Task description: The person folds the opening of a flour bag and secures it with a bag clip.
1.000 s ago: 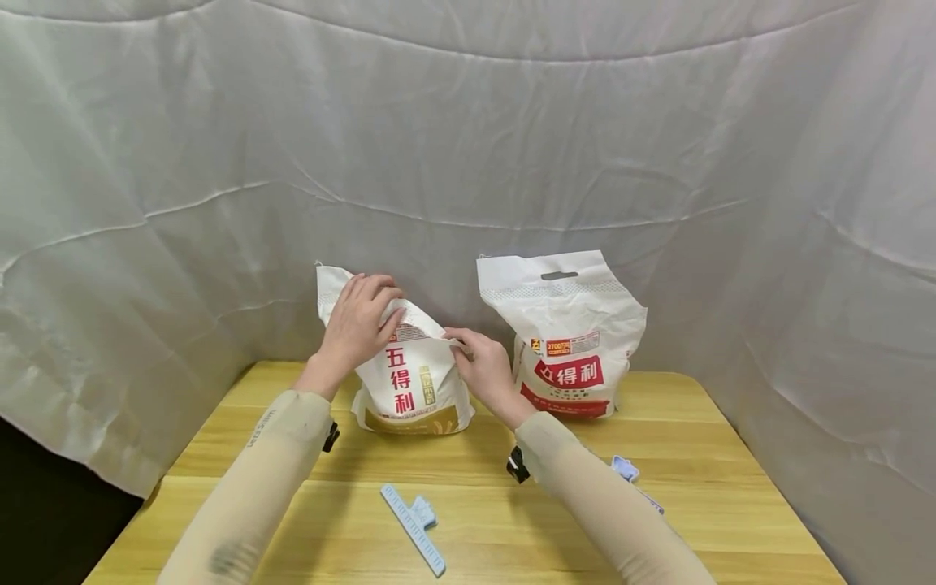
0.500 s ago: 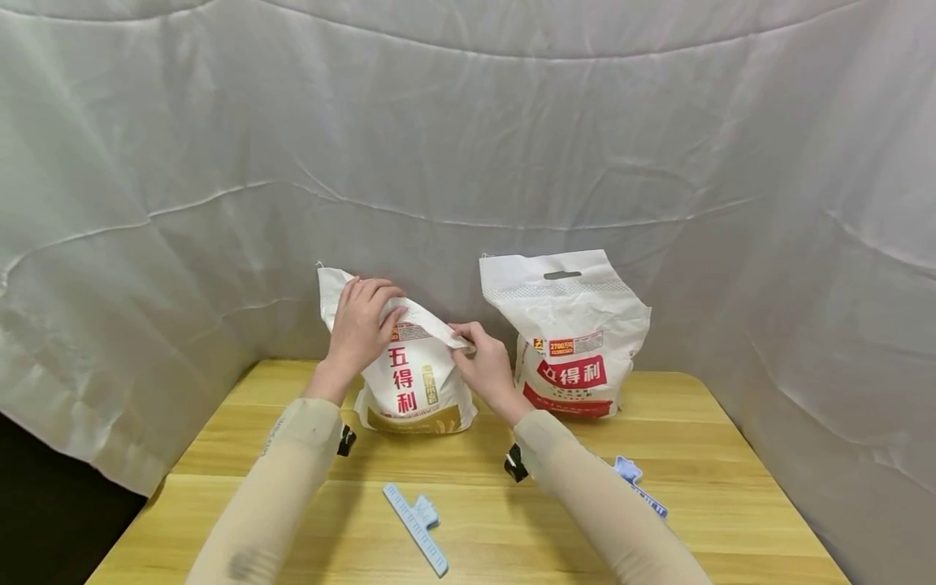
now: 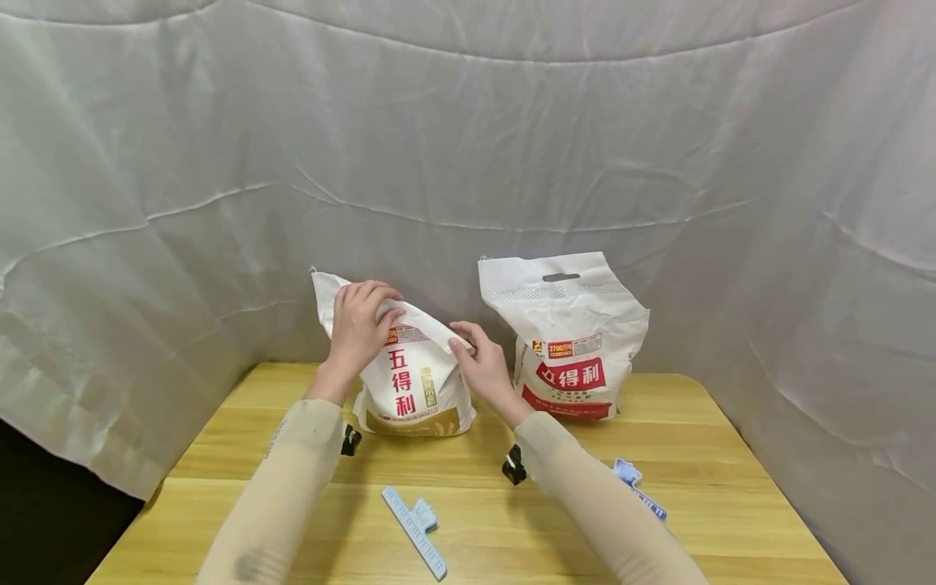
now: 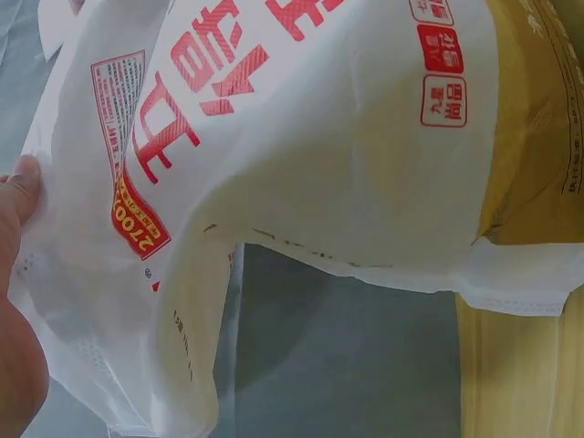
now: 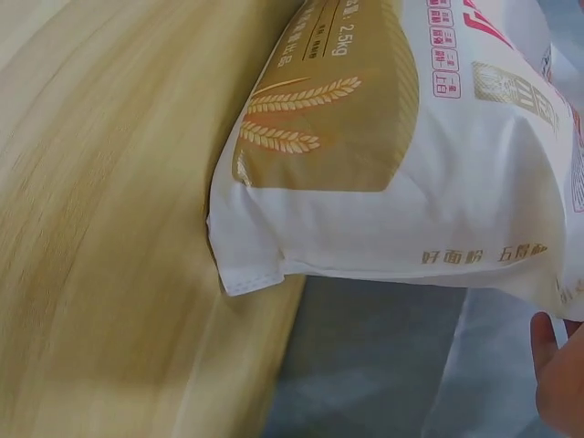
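A white flour bag (image 3: 449, 382) with red characters and a gold base stands on the left of the table, its top folded over and slanting down to the right. My left hand (image 3: 358, 329) grips the bag's top, fingers behind it and thumb in front, as the thumb (image 4: 26, 187) in the left wrist view also shows. At the bag's upper right corner, my right hand (image 3: 483, 364) pinches the folded edge between thumb and fingers. Only a little of the right hand (image 5: 561, 383) enters the right wrist view, beside the bag (image 5: 474, 201).
To the right stands a second flour bag (image 3: 570, 317) with a handle slot, upright. A light blue bag clip (image 3: 413, 532) lies near the front of the wooden table (image 3: 468, 487). A darker blue clip (image 3: 647, 500) is partly behind my right forearm. Grey cloth (image 3: 468, 146) hangs behind.
The bag's top right edge has been folded over into a smoother slanted band, and my right thumb now lies on its front. My left hand keeps its place on the top.
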Tool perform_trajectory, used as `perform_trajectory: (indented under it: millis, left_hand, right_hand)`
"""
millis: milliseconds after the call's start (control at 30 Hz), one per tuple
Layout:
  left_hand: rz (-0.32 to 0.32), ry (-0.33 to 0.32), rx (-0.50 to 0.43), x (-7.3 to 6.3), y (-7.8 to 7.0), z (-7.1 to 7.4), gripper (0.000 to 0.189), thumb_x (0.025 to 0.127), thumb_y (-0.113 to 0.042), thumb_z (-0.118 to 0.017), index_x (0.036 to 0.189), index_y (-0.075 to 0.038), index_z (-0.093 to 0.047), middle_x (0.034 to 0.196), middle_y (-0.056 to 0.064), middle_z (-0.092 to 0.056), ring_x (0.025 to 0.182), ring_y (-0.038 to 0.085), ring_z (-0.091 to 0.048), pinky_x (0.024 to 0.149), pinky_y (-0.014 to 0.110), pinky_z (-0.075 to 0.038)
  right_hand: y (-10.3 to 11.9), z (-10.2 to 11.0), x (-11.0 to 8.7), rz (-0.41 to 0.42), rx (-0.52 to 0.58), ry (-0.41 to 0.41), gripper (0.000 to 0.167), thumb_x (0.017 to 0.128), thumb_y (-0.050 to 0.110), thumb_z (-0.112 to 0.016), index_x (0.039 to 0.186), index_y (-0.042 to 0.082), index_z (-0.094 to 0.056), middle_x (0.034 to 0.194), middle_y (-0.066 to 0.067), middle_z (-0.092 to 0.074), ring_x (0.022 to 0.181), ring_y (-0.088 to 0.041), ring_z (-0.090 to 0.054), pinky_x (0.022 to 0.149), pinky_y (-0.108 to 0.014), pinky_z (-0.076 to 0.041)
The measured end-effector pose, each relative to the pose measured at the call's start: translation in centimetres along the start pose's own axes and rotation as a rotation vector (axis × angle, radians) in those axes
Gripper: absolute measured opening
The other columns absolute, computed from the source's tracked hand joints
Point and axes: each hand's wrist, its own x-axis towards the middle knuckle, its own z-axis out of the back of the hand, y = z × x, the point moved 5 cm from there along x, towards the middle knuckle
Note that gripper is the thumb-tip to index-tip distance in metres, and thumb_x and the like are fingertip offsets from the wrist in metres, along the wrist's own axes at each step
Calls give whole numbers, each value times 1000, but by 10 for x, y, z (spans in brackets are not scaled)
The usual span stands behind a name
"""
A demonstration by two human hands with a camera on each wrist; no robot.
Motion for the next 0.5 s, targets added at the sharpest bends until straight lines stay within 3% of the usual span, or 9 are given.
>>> perform_trajectory:
  millis: [233,500]
  left_hand:
    - [19,34,-10,1,2,0,17,89,-11,-82,104,-8,-73,109,10,-73,112,34,-59,109,52,-35]
    - [85,124,-35,3,4,2,12,93,-12,-77,104,-11,-74,111,8,-72,115,33,-56,110,54,-32]
  right_hand:
    - [0,2,1,10,-52,-69,28,100,19,-72,127,14,-76,124,-6,-75,107,-23,-73,87,-42,-61]
    - [-2,4,1,-17,27,-91,26,97,18,-75,122,15,-78,121,-6,-74,109,-23,-74,87,-37,-61]
